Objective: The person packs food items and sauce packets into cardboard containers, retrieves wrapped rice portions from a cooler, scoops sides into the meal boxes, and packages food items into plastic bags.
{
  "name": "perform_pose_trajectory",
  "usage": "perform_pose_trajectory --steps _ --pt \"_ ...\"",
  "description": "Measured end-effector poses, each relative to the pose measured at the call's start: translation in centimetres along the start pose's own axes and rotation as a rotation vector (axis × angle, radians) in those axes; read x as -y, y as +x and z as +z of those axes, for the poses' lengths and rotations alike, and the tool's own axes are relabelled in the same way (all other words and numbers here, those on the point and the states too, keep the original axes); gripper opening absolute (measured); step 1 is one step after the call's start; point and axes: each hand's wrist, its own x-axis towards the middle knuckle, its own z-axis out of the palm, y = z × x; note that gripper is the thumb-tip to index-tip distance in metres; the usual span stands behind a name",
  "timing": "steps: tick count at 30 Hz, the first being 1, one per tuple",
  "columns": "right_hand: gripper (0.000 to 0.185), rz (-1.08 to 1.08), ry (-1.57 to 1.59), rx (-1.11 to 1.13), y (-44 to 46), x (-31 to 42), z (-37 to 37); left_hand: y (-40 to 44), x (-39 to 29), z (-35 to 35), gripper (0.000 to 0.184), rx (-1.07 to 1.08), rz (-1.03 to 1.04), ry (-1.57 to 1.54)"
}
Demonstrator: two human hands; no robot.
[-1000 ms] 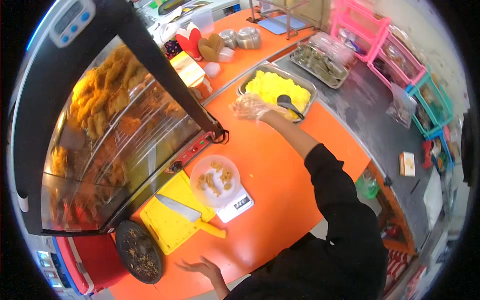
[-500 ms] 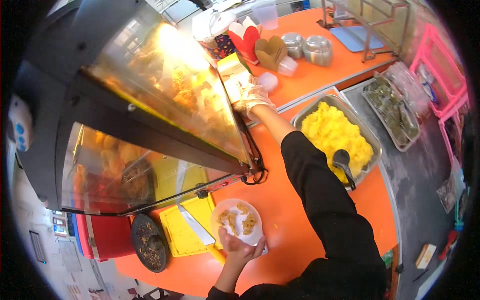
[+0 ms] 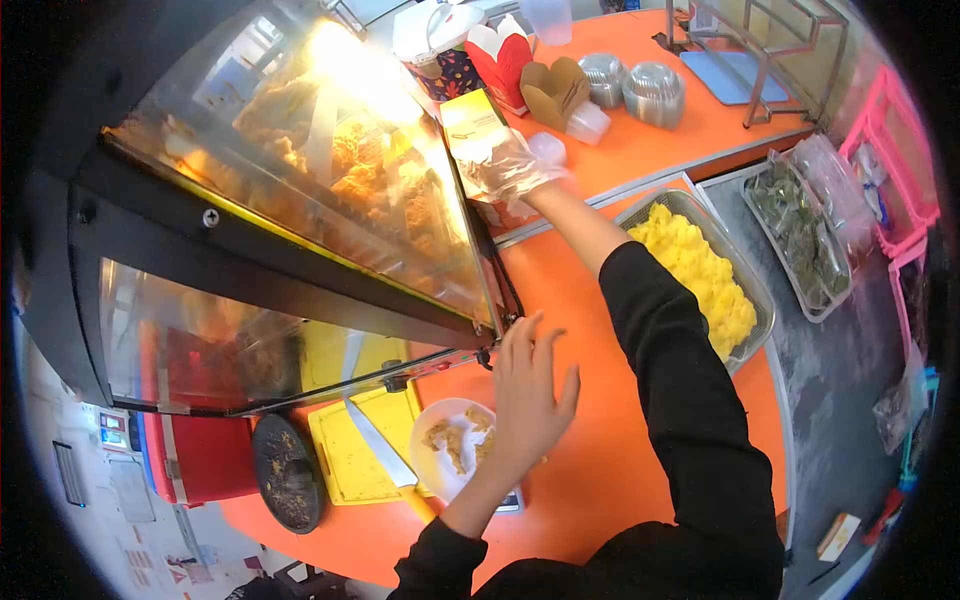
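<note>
My left hand (image 3: pixel 532 395) is bare and held up, fingers apart, with nothing in it. Beneath and beside it sits a white bowl (image 3: pixel 428 460) with light brown food pieces, partly covered by my wrist. My right hand (image 3: pixel 508 168), in a clear plastic glove, reaches to a yellow and white box (image 3: pixel 474 114) beside the heated display case (image 3: pixel 330 260). Its fingers are blurred and hidden by the loose plastic, so I cannot make out a grip. A knife (image 3: pixel 385 445) lies across a yellow cutting board (image 3: pixel 345 470) left of the bowl.
A metal tray (image 3: pixel 768 318) of yellow rice stands to the right, near a plastic tray of dark green leaves (image 3: pixel 800 235). Cartons (image 3: pixel 553 95) and clear containers (image 3: pixel 653 95) stand at the back. A dark stone mortar (image 3: pixel 287 480) sits at left.
My left hand has let go of the bowl's edge and risen up and to the right. My right hand stays by the yellow box. A black spoon in the rice tray is now out of sight.
</note>
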Motion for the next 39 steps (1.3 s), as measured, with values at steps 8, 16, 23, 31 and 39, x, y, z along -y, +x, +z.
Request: perform_pose_trajectory --steps 8,16,23,31,39 --pt "0.019 -0.283 0.107 0.13 1.4 -3.0 -5.7 12.8 7.3 9.1 0.045 -0.239 -0.2 -0.012" --pt "0.016 -0.296 -0.096 0.289 1.6 -2.7 -8.2 21.8 12.6 13.7 0.059 -0.205 -0.427 0.164" --pt "0.021 0.143 -0.327 -0.189 1.6 0.3 -16.4 21.8 12.9 13.5 0.062 0.096 -0.524 0.122" --pt "0.023 0.235 0.365 -0.16 -11.9 12.1 -34.7 -4.6 -5.1 2.2 0.076 -0.323 0.109 -0.399" --pt "0.021 0.238 1.018 0.863 -21.1 33.3 -36.2 -30.9 -1.6 -6.5 0.06 0.637 -0.39 -0.993"
